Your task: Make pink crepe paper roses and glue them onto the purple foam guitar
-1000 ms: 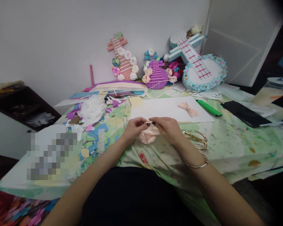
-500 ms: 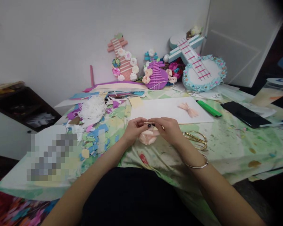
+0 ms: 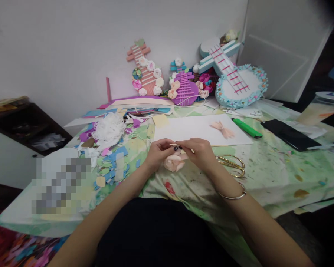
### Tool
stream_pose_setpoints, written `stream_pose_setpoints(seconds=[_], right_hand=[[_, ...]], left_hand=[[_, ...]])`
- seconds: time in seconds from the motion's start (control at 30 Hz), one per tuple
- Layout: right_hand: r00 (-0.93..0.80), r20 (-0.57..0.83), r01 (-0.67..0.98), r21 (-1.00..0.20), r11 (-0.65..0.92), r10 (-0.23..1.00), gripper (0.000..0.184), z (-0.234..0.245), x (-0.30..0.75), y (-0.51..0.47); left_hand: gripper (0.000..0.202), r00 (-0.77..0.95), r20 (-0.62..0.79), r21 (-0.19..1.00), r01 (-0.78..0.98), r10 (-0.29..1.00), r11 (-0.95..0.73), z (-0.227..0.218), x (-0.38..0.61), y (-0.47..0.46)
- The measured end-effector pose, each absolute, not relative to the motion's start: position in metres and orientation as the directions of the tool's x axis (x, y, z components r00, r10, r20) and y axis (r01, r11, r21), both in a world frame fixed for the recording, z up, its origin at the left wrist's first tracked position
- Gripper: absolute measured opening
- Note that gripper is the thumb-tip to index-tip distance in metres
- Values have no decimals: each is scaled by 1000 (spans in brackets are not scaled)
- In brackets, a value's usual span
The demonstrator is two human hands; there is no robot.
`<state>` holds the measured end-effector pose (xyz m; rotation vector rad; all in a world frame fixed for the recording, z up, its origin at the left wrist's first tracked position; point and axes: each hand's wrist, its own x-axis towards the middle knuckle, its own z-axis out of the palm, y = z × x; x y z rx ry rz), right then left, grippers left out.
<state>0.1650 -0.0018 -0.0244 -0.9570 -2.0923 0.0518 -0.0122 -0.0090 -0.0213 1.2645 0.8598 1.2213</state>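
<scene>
A pale pink paper flower (image 3: pixel 174 163) hangs between my hands, just past the table's near edge, its petals facing me. My left hand (image 3: pixel 161 152) is closed in a pinch on it, thumb pressed to the fingers. On the other side, my right hand (image 3: pixel 196 148) pinches at the same flower with its fingertips. A thin pale stick-like end shows between the fingertips; what it is cannot be made out. Gold-handled scissors (image 3: pixel 232 163) lie beside my right wrist, the blades hidden. Behind my hands, a bundle of pink crepe paper (image 3: pixel 222 129) rests on a white board (image 3: pixel 189 128).
A white string heap (image 3: pixel 110 128) and paper scraps (image 3: pixel 111 167) cover the left. Right of the board lie a green box cutter (image 3: pixel 247 128) and a black phone (image 3: pixel 291 134). Decorated instrument models, one purple (image 3: pixel 185 91), one light blue (image 3: pixel 241 83), lean at the back wall.
My right fingertips have shifted slightly at the top of the flower. My left hand and the things on the table look the same.
</scene>
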Motion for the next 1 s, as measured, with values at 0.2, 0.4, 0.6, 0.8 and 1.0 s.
stream_pose_setpoints(seconds=[0.2,0.4,0.6,0.8,1.0], right_hand=[[-388,700,604,-298,739,599,26,-25,163,-2],[-386,727,663,-210,718,568,22,-23,161,-4],[-420,752,687,-102,719,508,16,-25,160,-4],[-409,760,690,-104,716,505,16,-27,160,-4],[-331,715,734,-215,644,616,18,-24,160,-7]], left_hand=[[21,160,174,975,-169,972,-147,-23,-13,-7],[25,74,95,972,-220,993,-76,-26,-11,-5],[19,85,135,972,-206,987,-115,-27,-11,-5],[14,73,172,976,-145,982,-160,-26,-13,-4],[13,24,242,970,-10,970,-242,-18,-12,-8]])
